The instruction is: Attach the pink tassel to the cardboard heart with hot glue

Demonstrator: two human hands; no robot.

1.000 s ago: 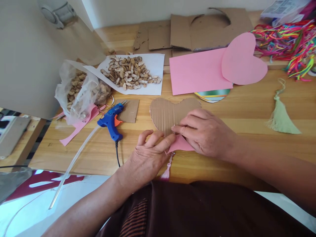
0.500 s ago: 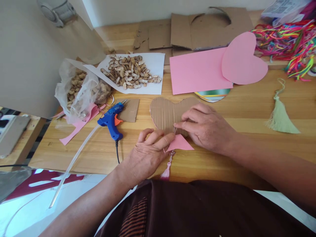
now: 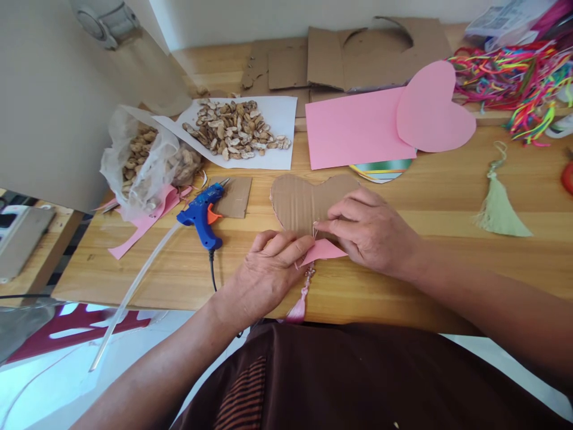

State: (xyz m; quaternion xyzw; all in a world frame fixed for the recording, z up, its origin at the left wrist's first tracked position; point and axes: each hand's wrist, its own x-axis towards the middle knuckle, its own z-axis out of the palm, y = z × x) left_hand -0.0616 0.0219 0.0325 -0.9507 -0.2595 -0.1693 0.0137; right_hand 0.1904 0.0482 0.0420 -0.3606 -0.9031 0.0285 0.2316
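A brown cardboard heart [image 3: 293, 200] lies on the wooden table, its lower point covered by my hands. My left hand [image 3: 273, 272] is closed, its fingertips pinching a small piece of pink paper [image 3: 323, 252] at the heart's lower end. My right hand [image 3: 371, 233] pinches the thin cord loop of a pink tassel [image 3: 298, 306] against the cardboard. That tassel hangs down below the paper, toward my body, with a beaded part at its top. The paper's left edge is hidden under my left fingers.
A blue glue gun [image 3: 203, 215] with a long glue stick lies left, by a cardboard scrap [image 3: 237, 197]. Peanut shells [image 3: 233, 128] cover white paper behind. Pink card [image 3: 349, 128], a pink heart [image 3: 434, 113], a pale green tassel [image 3: 502, 206] and coloured cords [image 3: 532, 83] lie right.
The pink paper has tipped and now shows as a narrower strip. Both hands keep their hold with only slight movement. The whole view has shifted a little.
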